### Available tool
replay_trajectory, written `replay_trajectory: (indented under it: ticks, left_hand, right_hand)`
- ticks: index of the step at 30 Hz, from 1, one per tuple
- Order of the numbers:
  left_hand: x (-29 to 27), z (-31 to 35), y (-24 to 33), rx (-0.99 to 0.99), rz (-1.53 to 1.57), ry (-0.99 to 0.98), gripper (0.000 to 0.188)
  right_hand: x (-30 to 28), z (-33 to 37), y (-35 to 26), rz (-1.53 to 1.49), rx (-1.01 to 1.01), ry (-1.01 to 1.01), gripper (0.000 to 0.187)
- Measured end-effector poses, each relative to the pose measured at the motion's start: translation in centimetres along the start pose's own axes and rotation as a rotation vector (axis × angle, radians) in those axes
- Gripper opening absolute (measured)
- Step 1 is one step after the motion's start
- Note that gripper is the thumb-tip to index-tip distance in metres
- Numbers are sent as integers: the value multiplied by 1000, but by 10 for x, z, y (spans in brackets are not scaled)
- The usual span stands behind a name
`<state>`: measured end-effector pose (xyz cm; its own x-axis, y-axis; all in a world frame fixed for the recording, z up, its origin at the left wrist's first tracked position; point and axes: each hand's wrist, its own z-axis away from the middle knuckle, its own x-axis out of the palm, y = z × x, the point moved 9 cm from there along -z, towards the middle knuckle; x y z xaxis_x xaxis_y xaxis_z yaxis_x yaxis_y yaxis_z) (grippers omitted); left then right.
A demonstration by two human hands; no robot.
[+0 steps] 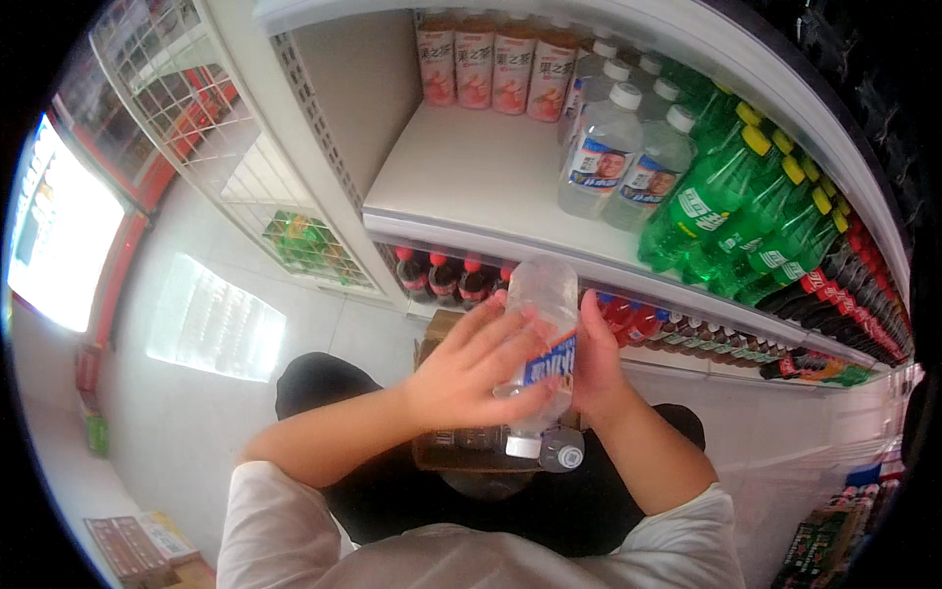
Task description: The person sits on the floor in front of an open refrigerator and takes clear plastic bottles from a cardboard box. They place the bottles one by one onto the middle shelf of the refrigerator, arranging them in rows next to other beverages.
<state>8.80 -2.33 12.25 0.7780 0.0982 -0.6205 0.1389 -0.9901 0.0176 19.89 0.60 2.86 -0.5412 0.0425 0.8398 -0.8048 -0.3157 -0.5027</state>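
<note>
Head view: a left hand [483,365] and right hand [597,365] are closed together around a clear bottle [543,287], tilted in front of the white shelf [456,167], its white cap [523,448] pointing away from the shelf. Nearer the person than the shelf is a cardboard box [438,330]. Pink-labelled bottles [474,67] line the shelf's back left; green bottles [699,211] fill its right.

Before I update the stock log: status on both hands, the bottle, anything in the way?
Left hand and right hand both on clear bottle. White cap on. Cardboard box below; nothing seen blocking the hands.
</note>
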Motion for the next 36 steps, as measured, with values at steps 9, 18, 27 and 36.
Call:
replay_trajectory:
  ticks: [9,18,27,36]
  left_hand:
    - [3,-13,-56,-80,58,8,38]
    - [30,-74,-216,-704,161,49,73]
    - [75,-113,-318,-739,79,32,88]
    - [126,-101,-323,-869,-93,40,49]
  right_hand:
    - [-2,-4,-15,-57,-104,-215,73]
    - [-18,-6,-25,198,-3,-205,62]
    - [-29,-6,-6,357,146,-65,39]
    - [-27,-5,6,475,228,-74,32]
